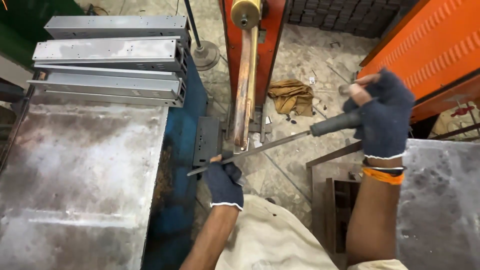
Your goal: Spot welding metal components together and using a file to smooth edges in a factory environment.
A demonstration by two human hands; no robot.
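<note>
Head view: the gloved right hand (pixel 382 117) grips the handle of a long metal file (pixel 265 147); the gloved left hand (pixel 223 181) pinches its tip under the copper welder arm (pixel 243 95). Level, even pressure from both hands likely serves best.

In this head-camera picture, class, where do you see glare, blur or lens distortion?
Head view: soft glare on the steel sheet at left; the right hand and file look slightly motion-smeared; the left hand is sharper; wide-lens bending tilts the orange machine near the edge.
</note>
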